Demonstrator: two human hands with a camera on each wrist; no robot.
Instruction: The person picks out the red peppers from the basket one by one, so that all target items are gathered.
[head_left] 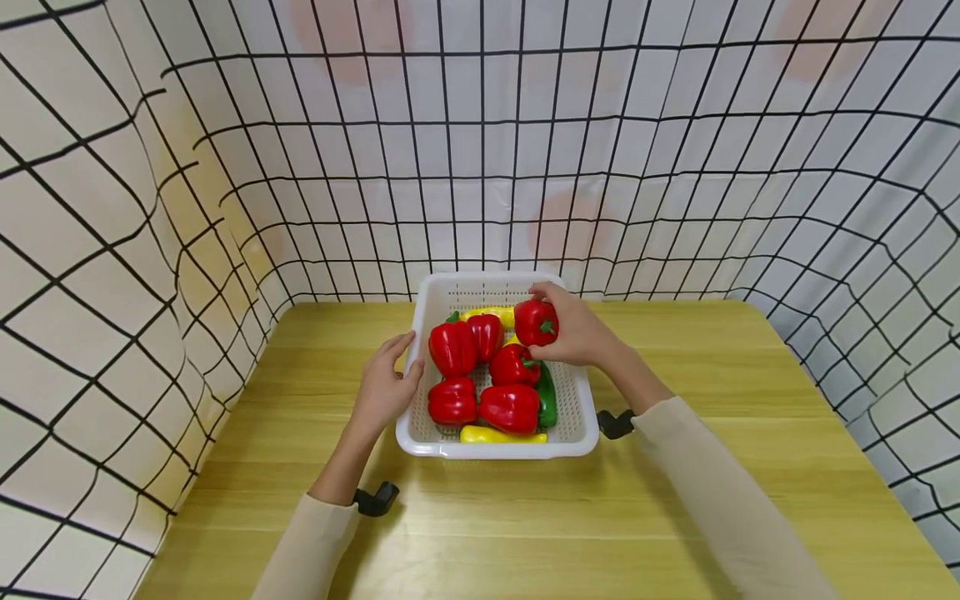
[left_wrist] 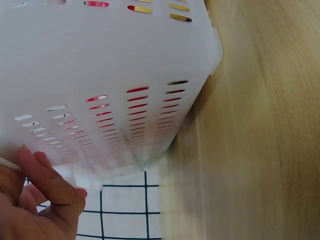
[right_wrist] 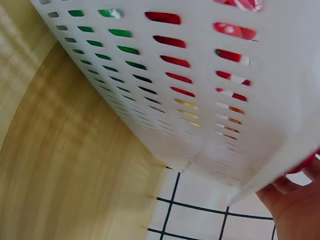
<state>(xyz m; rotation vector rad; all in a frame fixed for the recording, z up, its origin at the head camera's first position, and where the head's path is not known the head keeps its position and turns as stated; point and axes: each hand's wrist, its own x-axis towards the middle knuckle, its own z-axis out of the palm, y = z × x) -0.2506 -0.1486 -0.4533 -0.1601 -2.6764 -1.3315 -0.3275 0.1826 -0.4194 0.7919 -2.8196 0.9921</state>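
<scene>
Pale wooden tabletop (head_left: 525, 517) bears a white slotted plastic basket (head_left: 435, 433) of peppers. Left hand (head_left: 384, 392), fingers straight, steadies its rim. Right hand (head_left: 577, 333) grips a glossy red bell pepper (head_left: 536, 322) above the basket's far end; judged mid-transfer, requiring a steady carry.

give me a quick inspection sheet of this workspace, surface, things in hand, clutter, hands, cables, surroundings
surface: light wooden table, no spills or marks seen
job's things: white slotted basket in the middle of the table, holding several red peppers, one green pepper and yellow ones; one red pepper is gripped over the far end of the basket
clutter: nothing seen outside the basket
grippers: right hand curled round the red pepper; left hand rests with straight fingers against the basket's left wall
cables: nothing seen; only a dark camera mount at each wrist
surroundings: white cloth backdrop with a black grid encloses the table on three sides
</scene>
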